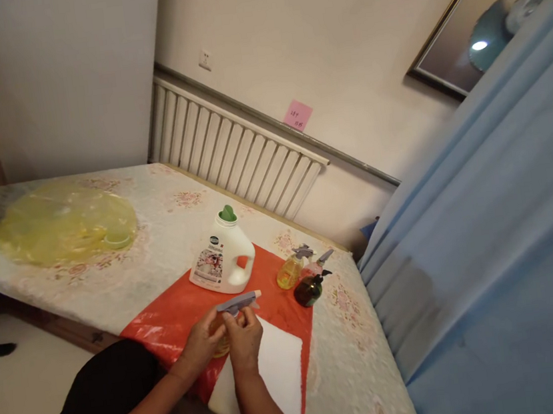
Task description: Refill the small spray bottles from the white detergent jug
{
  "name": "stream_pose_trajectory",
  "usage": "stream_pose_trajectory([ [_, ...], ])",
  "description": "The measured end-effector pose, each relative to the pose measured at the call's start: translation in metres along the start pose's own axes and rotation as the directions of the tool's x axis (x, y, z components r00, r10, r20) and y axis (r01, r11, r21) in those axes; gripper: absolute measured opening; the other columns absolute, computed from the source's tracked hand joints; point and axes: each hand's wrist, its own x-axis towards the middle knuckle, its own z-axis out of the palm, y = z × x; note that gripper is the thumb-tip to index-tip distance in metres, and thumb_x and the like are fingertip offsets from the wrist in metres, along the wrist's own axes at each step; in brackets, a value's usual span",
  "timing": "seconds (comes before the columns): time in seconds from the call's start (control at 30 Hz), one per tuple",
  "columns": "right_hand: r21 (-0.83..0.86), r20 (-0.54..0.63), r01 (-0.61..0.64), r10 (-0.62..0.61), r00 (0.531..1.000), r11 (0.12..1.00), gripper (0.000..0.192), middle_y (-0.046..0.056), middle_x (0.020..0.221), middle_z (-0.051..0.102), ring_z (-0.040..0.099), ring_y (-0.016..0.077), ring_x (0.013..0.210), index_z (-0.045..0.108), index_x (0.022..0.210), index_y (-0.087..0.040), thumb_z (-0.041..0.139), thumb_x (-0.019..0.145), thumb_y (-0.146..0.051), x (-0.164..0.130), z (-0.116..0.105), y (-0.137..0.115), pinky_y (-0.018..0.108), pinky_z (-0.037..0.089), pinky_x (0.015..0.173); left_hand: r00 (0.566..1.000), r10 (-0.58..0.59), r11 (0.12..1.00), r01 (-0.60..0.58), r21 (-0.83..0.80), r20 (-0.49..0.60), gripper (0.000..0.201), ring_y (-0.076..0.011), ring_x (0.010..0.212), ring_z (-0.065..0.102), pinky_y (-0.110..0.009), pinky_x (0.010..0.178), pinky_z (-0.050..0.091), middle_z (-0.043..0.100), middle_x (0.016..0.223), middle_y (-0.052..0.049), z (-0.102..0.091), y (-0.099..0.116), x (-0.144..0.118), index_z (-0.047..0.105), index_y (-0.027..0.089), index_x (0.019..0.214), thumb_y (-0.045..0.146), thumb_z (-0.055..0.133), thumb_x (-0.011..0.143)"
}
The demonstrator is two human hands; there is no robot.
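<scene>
A spray bottle with a grey trigger head [235, 303] stands between my hands, low over a white sheet [281, 367] on a red plastic sheet [168, 311]. My left hand [203, 340] closes on its left side near the neck. From the right, my right hand [245, 338] pinches at the neck just under the trigger head. Only a sliver of the yellowish body shows between the hands. Beyond them, a white detergent jug [227, 257] stands upright, its mouth uncapped, with a green piece [227, 213] in the opening.
Right of the jug stand a yellow spray bottle [289, 272], a pinkish bottle [313, 267] and a dark pump bottle [309, 291]. A yellow plastic bag [67, 222] lies at the table's left. A radiator [229, 145] runs behind the flowered tablecloth [155, 202]; a blue curtain [487, 241] hangs right.
</scene>
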Motion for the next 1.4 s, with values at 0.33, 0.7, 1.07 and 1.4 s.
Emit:
stream_pose_trajectory([
  [0.33,0.025,0.070,-0.013,0.011,0.997,1.000,0.012,-0.011,0.050,0.035,0.039,0.0107,0.049,0.067,0.081,-0.019,0.065,0.073,-0.027,-0.002,-0.014,0.004,0.021,0.037,0.051,0.999,-0.016,0.999,0.014,0.032,0.036,0.040,-0.0287,0.102,0.065,-0.043,0.093,0.049,0.070,0.108,-0.011,-0.005,0.009,0.002,0.060,0.015,0.108,0.037,0.058,0.074],
  [0.7,-0.501,0.155,0.373,-0.343,0.926,0.781,0.028,0.006,0.087,0.068,0.063,0.0199,0.077,0.066,0.099,-0.018,0.051,0.078,-0.011,-0.004,-0.117,0.098,0.029,0.048,0.072,0.984,-0.015,0.971,-0.028,0.237,0.178,0.052,-0.0275,0.105,0.063,-0.037,0.091,0.049,0.069,0.112,-0.006,-0.014,0.022,0.000,0.055,0.020,0.117,0.023,0.060,0.066],
  [1.07,-0.636,0.134,0.428,-0.454,0.881,0.642,0.023,0.005,0.078,0.060,0.056,0.0203,0.074,0.063,0.089,-0.019,0.044,0.082,-0.007,-0.015,-0.125,0.135,0.031,0.044,0.068,0.987,0.022,0.913,-0.085,0.400,0.158,0.045,-0.0301,0.103,0.066,-0.038,0.088,0.052,0.072,0.107,-0.008,-0.025,0.023,0.020,0.060,0.022,0.111,0.042,0.065,0.071],
  [1.4,-0.665,0.105,0.404,-0.457,0.883,0.628,0.019,0.003,0.075,0.058,0.053,0.0190,0.072,0.058,0.084,-0.020,0.043,0.083,-0.008,-0.014,-0.128,0.136,0.030,0.039,0.066,0.982,0.048,0.893,-0.124,0.432,0.184,0.051,-0.0300,0.104,0.064,-0.040,0.092,0.049,0.070,0.111,-0.008,0.036,0.078,0.072,0.057,0.020,0.115,0.042,0.062,0.069],
])
